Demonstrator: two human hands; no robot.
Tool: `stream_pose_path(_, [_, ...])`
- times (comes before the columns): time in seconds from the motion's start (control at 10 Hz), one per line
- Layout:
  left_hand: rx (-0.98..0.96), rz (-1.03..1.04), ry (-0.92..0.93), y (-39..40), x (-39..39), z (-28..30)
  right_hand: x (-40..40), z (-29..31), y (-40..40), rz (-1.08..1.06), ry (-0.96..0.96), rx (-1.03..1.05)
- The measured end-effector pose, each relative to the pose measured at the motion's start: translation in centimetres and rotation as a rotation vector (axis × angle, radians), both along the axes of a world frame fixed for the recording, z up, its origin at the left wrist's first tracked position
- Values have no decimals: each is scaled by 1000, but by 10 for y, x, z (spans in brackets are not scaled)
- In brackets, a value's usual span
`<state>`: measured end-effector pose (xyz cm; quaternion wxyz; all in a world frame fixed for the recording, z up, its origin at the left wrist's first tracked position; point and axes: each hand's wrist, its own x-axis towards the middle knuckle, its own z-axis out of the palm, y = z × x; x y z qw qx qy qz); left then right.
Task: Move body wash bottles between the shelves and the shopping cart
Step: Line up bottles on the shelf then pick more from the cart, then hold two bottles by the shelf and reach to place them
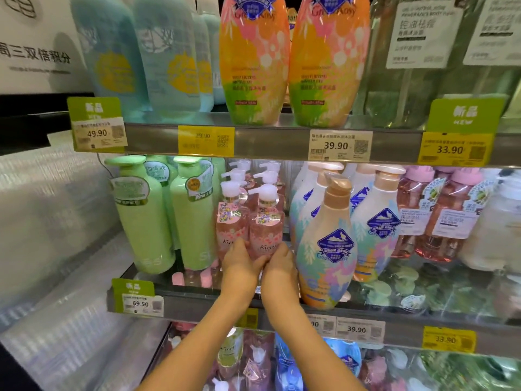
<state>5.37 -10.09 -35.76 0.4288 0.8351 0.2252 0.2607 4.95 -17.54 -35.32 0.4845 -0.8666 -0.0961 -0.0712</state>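
Observation:
A pink pump bottle (266, 227) of body wash stands at the front of the middle shelf (394, 314), with more pink pump bottles (229, 218) beside and behind it. My left hand (239, 262) and my right hand (279, 265) both grip the lower part of that front bottle, fingers curled round it from either side. The bottle stands upright and its base is hidden behind my hands. No shopping cart is in view.
Green bottles (143, 215) stand left of the pink ones, and a pastel bottle (327, 244) with a gold pump crowds the right side. Orange bottles (253, 60) sit on the upper shelf. Yellow price tags (449, 149) line the shelf edges. More bottles fill the lower shelf (282, 362).

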Motion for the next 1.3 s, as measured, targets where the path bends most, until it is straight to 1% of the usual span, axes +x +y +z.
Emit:
stream_pose_path(0.1, [23, 32, 108, -5, 5, 11, 20, 7, 4, -5, 1, -183])
stream_pose_path(0.2, [-2, 37, 140, -4, 10, 11, 34, 7, 8, -29, 169, -256])
stream_pose_path(0.3, [-19, 37, 121, -4, 10, 12, 38, 2, 11, -15, 103, -247])
stream_pose_path(0.4, [-32, 7, 94, -3, 9, 10, 38, -2, 16, -51, 180, -145])
stream_pose_path(0.5, [-69, -22, 39, -3, 3, 10, 32, 8, 15, -73, 252, -111])
stream_pose_path(0.6, [-69, -48, -16, -7, -5, 12, 26, 15, 11, -77, 345, -13])
stream_pose_path(0.7, [-9, -88, -52, -12, -15, 14, 13, 18, 3, -31, 259, -18])
stream_pose_path(0.8, [66, -75, -14, -18, -28, 17, -2, 10, -9, 17, 34, -256])
stream_pose_path(0.9, [163, -48, 63, -21, -41, 21, -12, 12, -22, 122, -61, -328])
stream_pose_path(1.0, [312, -77, 137, -25, -55, 26, -25, 19, -40, 214, -125, -406])
stream_pose_path(1.1, [397, -163, 175, -41, -73, 26, -43, 18, -66, 161, -143, -436])
stream_pose_path(1.2, [468, -302, 161, -67, -86, 20, -67, 13, -106, 52, -109, -462])
stream_pose_path(1.3, [532, -463, 175, -106, -99, 13, -97, 3, -149, -85, -30, -433])
